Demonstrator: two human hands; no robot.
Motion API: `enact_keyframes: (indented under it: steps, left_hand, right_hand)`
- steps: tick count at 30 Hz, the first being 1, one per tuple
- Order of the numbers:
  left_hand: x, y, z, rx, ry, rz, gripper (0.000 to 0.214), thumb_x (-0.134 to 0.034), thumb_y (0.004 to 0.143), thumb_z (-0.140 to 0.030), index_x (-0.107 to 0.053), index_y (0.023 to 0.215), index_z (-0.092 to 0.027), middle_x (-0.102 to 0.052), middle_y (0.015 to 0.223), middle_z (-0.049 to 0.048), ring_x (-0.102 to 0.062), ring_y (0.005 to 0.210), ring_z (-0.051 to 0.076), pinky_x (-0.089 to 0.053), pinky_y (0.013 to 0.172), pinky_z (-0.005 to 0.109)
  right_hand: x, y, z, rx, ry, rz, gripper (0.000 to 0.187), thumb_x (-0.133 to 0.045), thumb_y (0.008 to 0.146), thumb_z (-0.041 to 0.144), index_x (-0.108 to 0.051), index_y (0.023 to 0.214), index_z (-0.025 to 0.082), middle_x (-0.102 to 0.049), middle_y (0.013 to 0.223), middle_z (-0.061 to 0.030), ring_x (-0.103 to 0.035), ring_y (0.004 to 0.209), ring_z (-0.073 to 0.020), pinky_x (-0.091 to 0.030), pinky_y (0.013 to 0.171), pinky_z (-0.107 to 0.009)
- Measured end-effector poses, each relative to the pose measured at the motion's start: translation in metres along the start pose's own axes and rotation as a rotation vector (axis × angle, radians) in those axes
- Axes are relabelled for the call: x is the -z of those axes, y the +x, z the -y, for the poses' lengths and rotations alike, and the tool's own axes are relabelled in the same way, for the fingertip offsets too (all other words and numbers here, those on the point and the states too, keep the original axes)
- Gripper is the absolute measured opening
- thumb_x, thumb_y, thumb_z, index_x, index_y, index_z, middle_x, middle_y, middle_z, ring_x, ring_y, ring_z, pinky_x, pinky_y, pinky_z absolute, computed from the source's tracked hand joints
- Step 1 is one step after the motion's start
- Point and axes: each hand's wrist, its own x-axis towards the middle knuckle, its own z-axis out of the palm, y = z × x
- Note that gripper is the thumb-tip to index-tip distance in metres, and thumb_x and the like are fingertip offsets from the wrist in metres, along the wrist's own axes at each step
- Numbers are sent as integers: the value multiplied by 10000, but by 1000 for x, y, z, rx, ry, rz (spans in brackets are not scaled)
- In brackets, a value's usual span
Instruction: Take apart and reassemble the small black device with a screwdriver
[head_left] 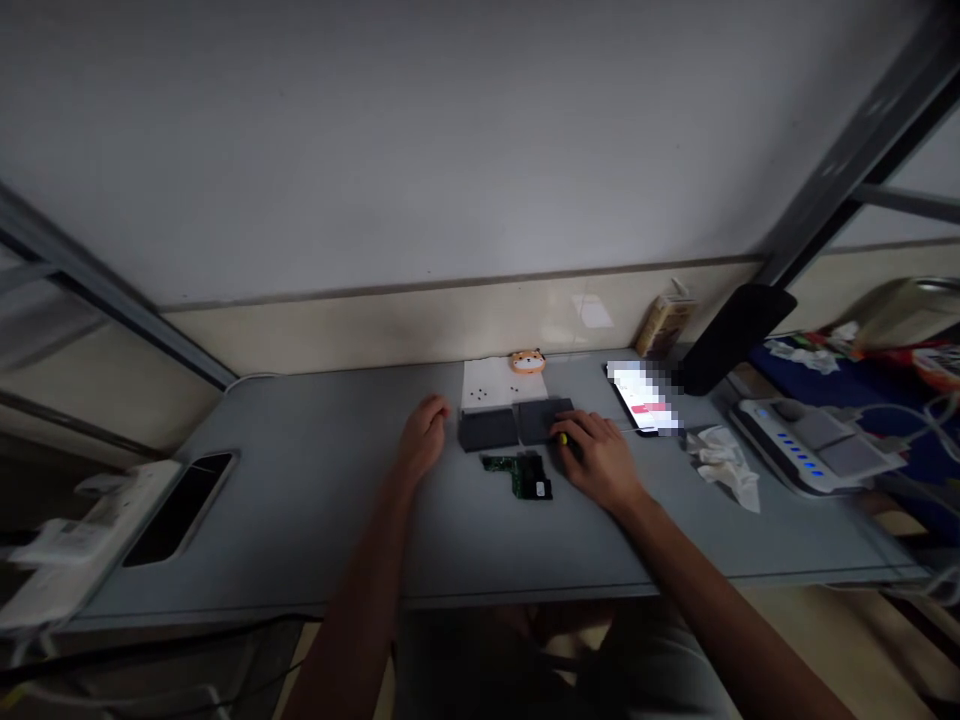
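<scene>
Two hands sit near the middle of the frame. Our right hand (596, 462) is closed around a small yellow handle (562, 439), at the front edge of a dark gray case (541, 420). Our left hand (424, 435) lies curled just beside a second dark case (489, 430); we cannot tell whether it grips anything. A green circuit board (517, 475) lies below both cases. Above them, a white sheet (487, 385) carries tiny screws. A blurred phone (637, 398) and crumpled tissue (724, 465) lie right, on the gray table (315, 500).
</scene>
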Motion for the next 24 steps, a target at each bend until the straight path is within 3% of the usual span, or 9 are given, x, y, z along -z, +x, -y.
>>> enact_keyframes:
  steps: [7,17,24]
  left_hand:
    - [-1,0,2,25,-32,-42,141,-392,692,-102,-360,658,-236,-432,692,2,-438,679,192,-392,681,299]
    - [-3,-1,6,24,28,-62,143,-405,759,-97,-411,707,-230,-511,795,20,-500,751,198,-399,715,303]
    - [0,-1,-1,11,17,-21,166,-400,745,-81,-382,685,-234,-482,747,9,-473,732,198,-404,705,297]
  right_hand:
    - [-1,-1,-1,-2,0,8,224,-544,909,124,-714,990,245,-749,1122,-86,-663,968,-244,-454,823,-376]
    - [-1,-1,0,3,13,-16,214,-540,913,127,-705,979,245,-753,1117,-76,-667,946,-235,-447,807,-375]
    - [-2,-1,0,2,15,-22,210,-544,906,137,-708,985,241,-752,1110,-82,-668,951,-239,-456,808,-378]
